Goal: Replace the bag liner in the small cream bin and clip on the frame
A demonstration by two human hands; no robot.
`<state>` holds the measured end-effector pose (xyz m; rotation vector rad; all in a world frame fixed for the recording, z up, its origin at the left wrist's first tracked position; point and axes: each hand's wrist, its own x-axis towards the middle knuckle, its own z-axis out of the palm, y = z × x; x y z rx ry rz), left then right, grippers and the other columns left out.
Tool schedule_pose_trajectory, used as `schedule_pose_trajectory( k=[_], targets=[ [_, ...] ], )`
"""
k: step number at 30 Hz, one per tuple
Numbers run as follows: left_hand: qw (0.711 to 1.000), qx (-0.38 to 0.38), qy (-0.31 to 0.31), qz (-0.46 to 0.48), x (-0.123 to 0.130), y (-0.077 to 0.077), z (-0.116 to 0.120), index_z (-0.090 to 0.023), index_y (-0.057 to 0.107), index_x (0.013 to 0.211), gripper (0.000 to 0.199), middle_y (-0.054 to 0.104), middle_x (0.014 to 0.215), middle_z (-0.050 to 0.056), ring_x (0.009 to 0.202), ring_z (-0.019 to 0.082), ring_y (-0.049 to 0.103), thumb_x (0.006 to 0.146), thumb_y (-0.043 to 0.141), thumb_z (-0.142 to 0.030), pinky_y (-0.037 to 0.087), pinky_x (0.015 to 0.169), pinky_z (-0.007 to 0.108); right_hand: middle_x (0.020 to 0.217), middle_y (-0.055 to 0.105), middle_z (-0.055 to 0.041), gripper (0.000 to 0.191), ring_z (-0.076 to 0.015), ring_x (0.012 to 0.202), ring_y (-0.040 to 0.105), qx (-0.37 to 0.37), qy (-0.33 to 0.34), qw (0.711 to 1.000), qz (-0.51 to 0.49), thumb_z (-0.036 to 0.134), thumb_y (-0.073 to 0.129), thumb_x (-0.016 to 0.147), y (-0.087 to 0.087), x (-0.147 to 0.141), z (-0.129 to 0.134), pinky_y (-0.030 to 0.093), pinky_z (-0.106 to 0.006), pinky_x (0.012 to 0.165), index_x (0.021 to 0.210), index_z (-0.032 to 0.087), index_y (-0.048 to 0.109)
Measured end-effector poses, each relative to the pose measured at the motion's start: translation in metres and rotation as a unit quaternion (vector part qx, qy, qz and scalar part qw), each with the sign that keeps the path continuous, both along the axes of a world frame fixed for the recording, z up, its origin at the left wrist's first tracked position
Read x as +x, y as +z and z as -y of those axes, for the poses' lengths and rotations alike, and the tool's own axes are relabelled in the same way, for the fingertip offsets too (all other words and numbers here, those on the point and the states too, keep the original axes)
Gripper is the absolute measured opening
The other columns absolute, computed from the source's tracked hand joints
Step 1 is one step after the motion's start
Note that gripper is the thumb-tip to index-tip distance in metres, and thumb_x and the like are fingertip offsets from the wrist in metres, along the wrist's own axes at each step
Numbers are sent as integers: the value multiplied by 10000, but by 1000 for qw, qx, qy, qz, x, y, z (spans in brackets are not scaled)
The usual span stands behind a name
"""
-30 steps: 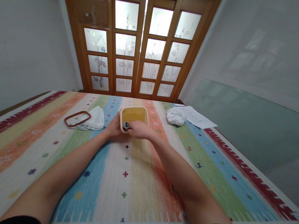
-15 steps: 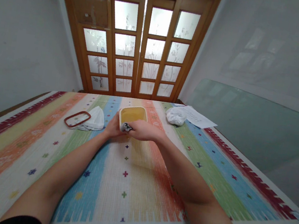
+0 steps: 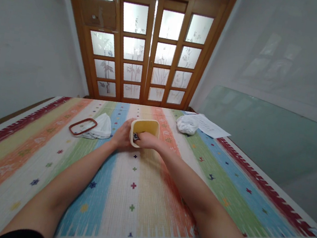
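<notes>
Partly inside container (image 3: 147, 127) rim, right hand (image 3: 147, 140) leaves room.

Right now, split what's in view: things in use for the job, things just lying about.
In use:
tub, held by the left hand
patterned cloth, in the right hand

Apparently lying about:
frame
white cloth
bundle
paper

You seem to be in a home: you face brown wooden doors (image 3: 153, 50) with frosted, plant-patterned glass panes (image 3: 166, 53), across a striped, multicoloured tablecloth (image 3: 123, 193) between plain pale walls (image 3: 279, 45).
</notes>
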<state>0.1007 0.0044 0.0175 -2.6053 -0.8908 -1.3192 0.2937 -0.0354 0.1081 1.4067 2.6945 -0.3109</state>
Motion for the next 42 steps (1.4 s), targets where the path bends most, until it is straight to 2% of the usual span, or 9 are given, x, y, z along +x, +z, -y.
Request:
schedule_pose_trajectory(
  k=[11,14,19,22,25,31,34,37,42],
  targets=[
    [995,-73,15,70,-5,-12,-13,-200,290,1583,1175,449,1553,214,1477,425,462,627,937,-424,395,1233,645,1092,799,-167,360,-267,951,747,50,75,996,6,350,516,1001,66,19,42,481,-303,759,1079,135,795],
    [996,-69,10,63,-3,-10,-11,-199,279,1591,1211,447,1556,224,1474,434,464,612,951,-439,388,1236,656,1129,794,-171,361,-256,970,743,30,62,998,10,335,521,1000,59,18,34,487,-290,762,1115,121,789],
    [999,-36,-12,37,1,-2,-3,-183,295,1594,1185,443,1560,237,1486,447,452,632,937,-444,377,1249,658,1231,772,-198,389,-268,1052,748,4,15,1000,21,312,522,1010,21,6,8,502,-279,793,1223,92,761],
    [999,-40,-14,25,2,-1,-2,-197,308,1590,1179,444,1562,225,1485,445,452,622,937,-438,381,1246,663,1239,768,-211,414,-283,1070,751,-1,-1,1000,20,355,532,1020,8,1,1,502,-279,799,1227,78,760],
    [998,-51,-1,44,1,-5,-5,-208,301,1594,1167,448,1562,221,1490,442,449,632,926,-423,371,1252,658,1230,773,-201,392,-274,1051,752,1,28,999,14,332,519,1019,16,2,6,492,-277,783,1196,86,767],
    [995,-63,7,79,-3,-13,-13,-199,257,1601,1201,446,1565,223,1474,428,468,629,923,-427,403,1225,648,1106,798,-171,367,-259,950,748,30,75,997,8,346,495,1025,63,14,41,466,-288,738,1061,131,791],
    [994,-67,9,80,-2,-12,-11,-200,268,1600,1205,448,1566,223,1471,431,474,619,931,-423,410,1221,648,1089,799,-162,336,-260,948,746,37,76,996,13,308,509,1005,71,18,45,468,-295,745,1052,138,795],
    [996,-60,2,72,0,-8,-7,-204,305,1587,1199,451,1566,228,1482,448,462,605,945,-454,394,1230,669,1107,795,-167,334,-263,970,745,22,69,997,21,298,521,994,62,20,32,489,-300,768,1083,126,792],
    [999,-39,-10,13,7,-3,1,-196,277,1597,1184,426,1583,239,1508,447,427,628,927,-400,379,1247,670,1201,776,-180,343,-262,1025,743,-3,29,1000,7,273,574,976,18,13,2,541,-293,845,1206,108,769]
  ],
)
